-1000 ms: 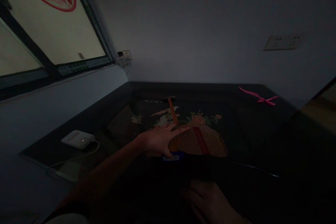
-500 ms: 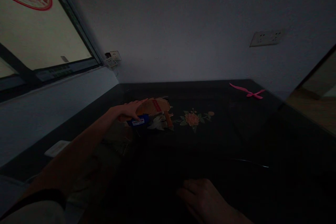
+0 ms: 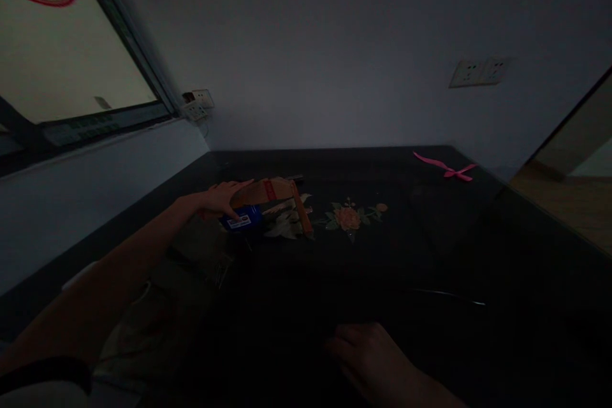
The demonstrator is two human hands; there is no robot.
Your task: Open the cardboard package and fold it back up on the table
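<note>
My left hand (image 3: 221, 199) reaches out to the left part of the dark table (image 3: 382, 268), its fingers wrapped round a blue package (image 3: 243, 218) with a white label. An orange-brown strip or flap (image 3: 268, 190) with a red mark extends to the right from that hand and bends down at its right end (image 3: 302, 209). Whether it is joined to the blue package is too dark to tell. Near the front edge my right hand (image 3: 363, 350) rests with curled fingers; what they hold, if anything, is hidden.
A flower print (image 3: 348, 218) lies right of the package. A pink ribbon (image 3: 449, 169) lies at the back right. A thin shiny line (image 3: 449, 294) crosses the table at right. Wall sockets (image 3: 479, 72) and a window (image 3: 71, 51) are behind.
My left hand has moved slightly left with the blue package, and the orange-brown piece has tilted and bent more sharply at its right end. My right hand has hardly moved.
</note>
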